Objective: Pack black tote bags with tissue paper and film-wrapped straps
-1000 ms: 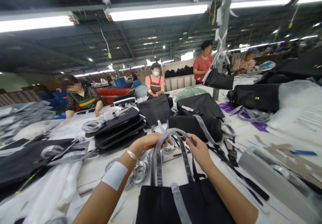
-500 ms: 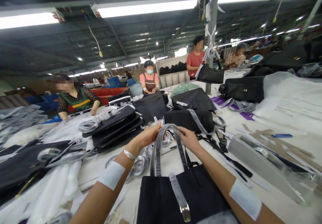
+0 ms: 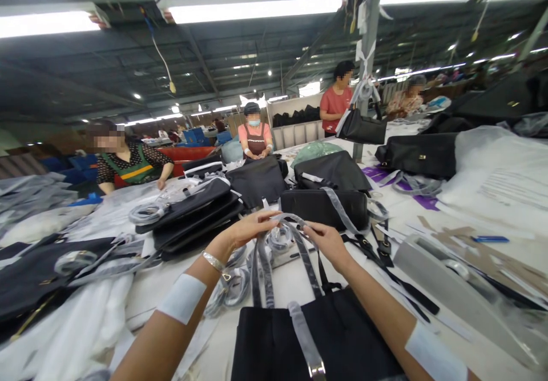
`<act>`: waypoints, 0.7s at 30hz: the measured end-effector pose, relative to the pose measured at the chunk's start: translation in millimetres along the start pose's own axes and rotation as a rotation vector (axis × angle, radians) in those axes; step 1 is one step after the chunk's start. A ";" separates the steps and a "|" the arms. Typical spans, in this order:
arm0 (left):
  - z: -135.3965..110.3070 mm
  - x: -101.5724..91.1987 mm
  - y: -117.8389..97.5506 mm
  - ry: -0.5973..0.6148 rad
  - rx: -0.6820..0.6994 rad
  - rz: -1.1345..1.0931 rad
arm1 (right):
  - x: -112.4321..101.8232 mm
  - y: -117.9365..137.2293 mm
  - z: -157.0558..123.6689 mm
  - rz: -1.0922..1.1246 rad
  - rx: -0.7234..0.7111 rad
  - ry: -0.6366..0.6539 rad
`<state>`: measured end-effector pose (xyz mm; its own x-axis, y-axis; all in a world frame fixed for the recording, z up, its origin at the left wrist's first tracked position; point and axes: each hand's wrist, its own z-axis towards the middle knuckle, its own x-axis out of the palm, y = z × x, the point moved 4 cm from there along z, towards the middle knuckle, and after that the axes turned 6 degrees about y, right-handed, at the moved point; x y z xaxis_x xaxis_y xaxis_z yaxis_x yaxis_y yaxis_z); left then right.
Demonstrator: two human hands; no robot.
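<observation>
A black handbag (image 3: 278,335) stands on the table in front of me, with a film-wrapped strap and a gold buckle (image 3: 317,371) down its front. Its two handles (image 3: 306,258) rise in arches and are covered in clear plastic film. At the left of the handles' top, my left hand (image 3: 252,227) grips the film-covered handle, fingers stretched over it. My right hand (image 3: 325,243) pinches the same handle on its right side. A thin black strap (image 3: 323,272) hangs below my right hand. Coiled film-wrapped straps (image 3: 280,237) lie behind the handles.
Stacked black bags (image 3: 194,215) lie to the left, and more black bags (image 3: 323,208) sit just beyond my hands. At right are a clear plastic sheet (image 3: 466,301), cardboard strips (image 3: 454,238) and a blue cutter (image 3: 490,239). Several co-workers stand around the table.
The top of the handles has become lower and flatter between my hands. My left hand's fingers have straightened over the handle. My right hand has shifted slightly right and down.
</observation>
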<state>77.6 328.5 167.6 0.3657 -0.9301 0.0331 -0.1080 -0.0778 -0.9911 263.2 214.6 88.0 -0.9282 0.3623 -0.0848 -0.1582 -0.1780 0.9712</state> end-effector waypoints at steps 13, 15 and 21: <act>24.9 -21.0 21.7 -0.087 0.027 0.244 | -1.9 27.1 -22.7 0.300 -0.009 0.100; 26.7 -18.6 19.1 -0.069 0.032 0.294 | -3.8 29.7 -24.4 0.317 -0.016 0.120; 27.6 -1.7 -0.5 -0.042 0.073 0.461 | -7.1 33.7 -26.1 0.219 -0.031 0.076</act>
<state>102.5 340.0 164.5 0.3320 -0.8462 -0.4168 -0.2030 0.3674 -0.9076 255.6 182.2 115.5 -0.9639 0.2425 0.1096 0.0406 -0.2731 0.9611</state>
